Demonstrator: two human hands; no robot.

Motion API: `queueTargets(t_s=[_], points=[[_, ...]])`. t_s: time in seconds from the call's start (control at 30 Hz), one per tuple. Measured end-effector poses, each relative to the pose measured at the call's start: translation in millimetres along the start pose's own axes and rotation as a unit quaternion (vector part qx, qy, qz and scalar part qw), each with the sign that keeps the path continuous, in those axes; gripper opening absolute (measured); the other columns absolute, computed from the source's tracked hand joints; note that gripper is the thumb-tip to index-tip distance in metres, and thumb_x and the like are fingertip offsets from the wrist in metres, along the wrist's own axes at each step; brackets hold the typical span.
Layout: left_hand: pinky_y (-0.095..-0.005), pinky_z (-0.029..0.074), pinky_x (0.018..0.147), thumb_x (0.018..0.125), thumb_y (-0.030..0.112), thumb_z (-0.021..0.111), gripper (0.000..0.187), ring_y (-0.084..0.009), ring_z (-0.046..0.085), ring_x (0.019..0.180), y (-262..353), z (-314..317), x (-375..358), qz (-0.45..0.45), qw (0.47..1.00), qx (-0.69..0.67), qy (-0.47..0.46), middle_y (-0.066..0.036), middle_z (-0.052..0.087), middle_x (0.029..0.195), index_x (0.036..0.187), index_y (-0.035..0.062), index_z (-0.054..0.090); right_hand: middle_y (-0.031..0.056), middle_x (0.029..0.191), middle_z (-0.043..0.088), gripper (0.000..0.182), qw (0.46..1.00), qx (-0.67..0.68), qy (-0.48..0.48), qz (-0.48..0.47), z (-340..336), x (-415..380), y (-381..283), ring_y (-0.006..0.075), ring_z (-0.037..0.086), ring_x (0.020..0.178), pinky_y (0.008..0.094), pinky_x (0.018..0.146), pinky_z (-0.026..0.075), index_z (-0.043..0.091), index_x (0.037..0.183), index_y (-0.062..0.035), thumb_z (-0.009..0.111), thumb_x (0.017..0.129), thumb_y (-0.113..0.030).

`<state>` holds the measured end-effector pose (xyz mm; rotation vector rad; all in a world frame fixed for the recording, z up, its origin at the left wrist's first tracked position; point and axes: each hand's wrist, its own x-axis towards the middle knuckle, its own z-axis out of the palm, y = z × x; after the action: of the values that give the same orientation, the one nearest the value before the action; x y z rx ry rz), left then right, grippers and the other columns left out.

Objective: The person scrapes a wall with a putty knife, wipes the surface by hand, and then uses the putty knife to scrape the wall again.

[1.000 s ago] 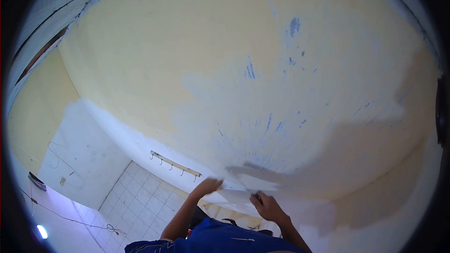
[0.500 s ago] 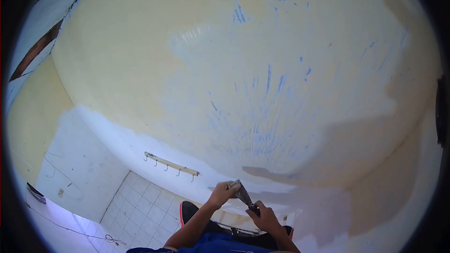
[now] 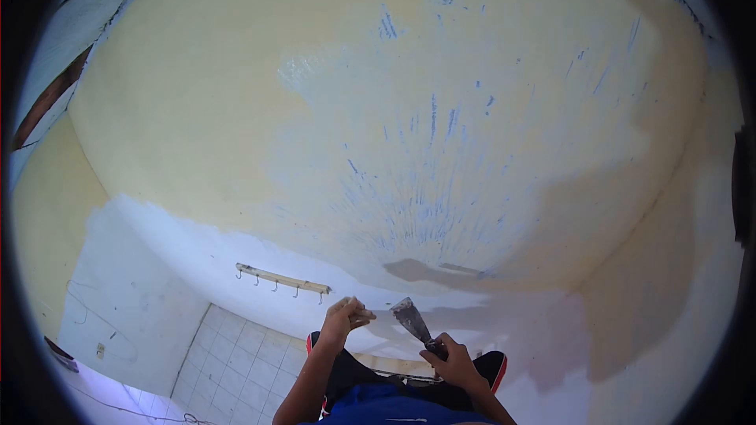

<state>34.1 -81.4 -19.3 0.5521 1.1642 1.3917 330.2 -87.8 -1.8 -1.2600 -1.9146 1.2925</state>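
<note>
A putty knife (image 3: 411, 320) with a broad, stained blade is held by its dark handle in my right hand (image 3: 452, 362), its blade pointing up and to the left. My left hand (image 3: 345, 321) is just left of the blade, apart from it, fingers bent and drawn together; whether anything small lies between them is too small to tell. Beyond both hands rises a wall (image 3: 425, 212) of cream and white patches with blue scrape marks, and shadows fall across its lower part.
A wooden rail with several hooks (image 3: 283, 279) is fixed low on the wall. White floor tiles (image 3: 236, 354) show at the lower left. Dark shoes (image 3: 491, 368) with red edges are below my hands. An outlet (image 3: 100, 351) and a thin wire are on the left wall.
My left hand has come off the blade and moved left. The putty knife, still in my right hand, now shows its blade more broadly. The view has shifted slightly.
</note>
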Motion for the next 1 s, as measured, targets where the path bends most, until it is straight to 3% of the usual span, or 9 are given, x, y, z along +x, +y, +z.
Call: queueTargets(t_s=[0.17, 0.37, 0.43, 0.47, 0.5, 0.57, 0.67, 1.0], points=[[-0.0329, 0.053, 0.086, 0.104, 0.032, 0.049, 0.028, -0.0223, 0.071, 0.096, -7.4, -8.6, 0.1, -0.054, 0.995, 0.061, -0.064, -0.014, 0.073, 0.101, 0.1, 0.0062, 0.06, 0.0101, 0.068, 0.065, 0.034, 1.0, 0.013, 0.029, -0.004, 6.9, 0.7, -1.6, 0.0108, 0.057, 0.054, 0.0295, 0.051, 0.045, 0.054, 0.098, 0.001, 0.075, 0.09, -0.025], [-0.031, 0.051, 0.089, 0.103, 0.035, 0.051, 0.032, -0.0201, 0.07, 0.1, 6.3, 6.2, 2.6, -0.058, 0.983, 0.145, -0.092, -0.013, 0.072, 0.104, 0.106, 0.0045, 0.061, 0.0104, 0.074, 0.066, 0.031, 0.998, 0.013, 0.047, -0.041, 8.9, 9.9, -12.0, 0.013, 0.059, 0.066, 0.0298, 0.062, 0.046, 0.055, 0.1, 0.0004, 0.072, 0.092, -0.024], [-0.0311, 0.051, 0.089, 0.103, 0.036, 0.051, 0.034, -0.0199, 0.07, 0.101, 9.1, 11.8, -0.6, -0.056, 0.979, 0.166, -0.102, -0.013, 0.072, 0.105, 0.107, 0.0042, 0.061, 0.0127, 0.076, 0.066, 0.034, 0.997, 0.017, 0.059, -0.039, 4.1, 12.4, -15.9, 0.0173, 0.061, 0.066, 0.0323, 0.063, 0.048, 0.056, 0.102, 0.0012, 0.069, 0.093, -0.029], [-0.0311, 0.051, 0.09, 0.104, 0.037, 0.05, 0.035, -0.0196, 0.069, 0.101, 10.6, 15.1, -0.3, -0.048, 0.975, 0.182, -0.114, -0.013, 0.072, 0.106, 0.107, 0.0038, 0.06, 0.0112, 0.074, 0.064, 0.027, 0.999, 0.034, 0.032, -0.008, 1.2, 12.8, -15.1, 0.0174, 0.06, 0.065, 0.0318, 0.063, 0.047, 0.055, 0.103, 0.001, 0.06, 0.098, -0.025], [-0.0311, 0.051, 0.09, 0.104, 0.037, 0.05, 0.035, -0.0196, 0.069, 0.101, 11.3, 18.1, -1.4, -0.047, 0.976, 0.181, -0.11, -0.013, 0.072, 0.106, 0.107, 0.0038, 0.06, 0.0112, 0.074, 0.064, 0.027, 0.999, 0.033, 0.028, -0.009, -0.1, 12.9, -12.5, 0.0174, 0.06, 0.065, 0.0318, 0.063, 0.047, 0.055, 0.103, 0.001, 0.06, 0.098, -0.025], [-0.0318, 0.051, 0.09, 0.104, 0.04, 0.049, 0.039, -0.02, 0.069, 0.102, 11.4, 23.9, -5.6, -0.04, 0.972, 0.197, -0.126, -0.013, 0.071, 0.108, 0.109, 0.0032, 0.06, 0.0056, 0.073, 0.058, 0.021, 0.99, 0.141, 0.012, 0.004, -0.8, 10.6, -5.4, 0.0101, 0.052, 0.062, 0.0278, 0.058, 0.044, 0.054, 0.108, 0.0017, 0.052, 0.102, -0.018], [-0.0327, 0.05, 0.091, 0.104, 0.042, 0.047, 0.042, -0.0197, 0.068, 0.105, 5.8, 36.4, -8.6, -0.037, 0.966, 0.218, -0.132, -0.012, 0.071, 0.109, 0.11, 0.0024, 0.06, 0.0042, 0.074, 0.057, 0.022, 0.986, 0.168, 0.007, 0.0, -4.5, 0.3, -4.2, 0.0095, 0.051, 0.061, 0.0262, 0.058, 0.043, 0.055, 0.113, 0.0013, 0.048, 0.103, -0.017], [-0.0339, 0.049, 0.094, 0.106, 0.039, 0.043, 0.043, -0.0205, 0.065, 0.109, 11.9, 99.0, -47.2, 0.044, 0.956, 0.242, -0.162, -0.012, 0.067, 0.111, 0.119, -0.0008, 0.053, 0.0076, 0.082, 0.062, 0.027, 0.985, 0.061, 0.018, -0.16, -37.9, -0.6, -2.6, 0.0096, 0.056, 0.066, 0.026, 0.06, 0.046, 0.055, 0.12, -0.0004, 0.061, 0.095, -0.009]])
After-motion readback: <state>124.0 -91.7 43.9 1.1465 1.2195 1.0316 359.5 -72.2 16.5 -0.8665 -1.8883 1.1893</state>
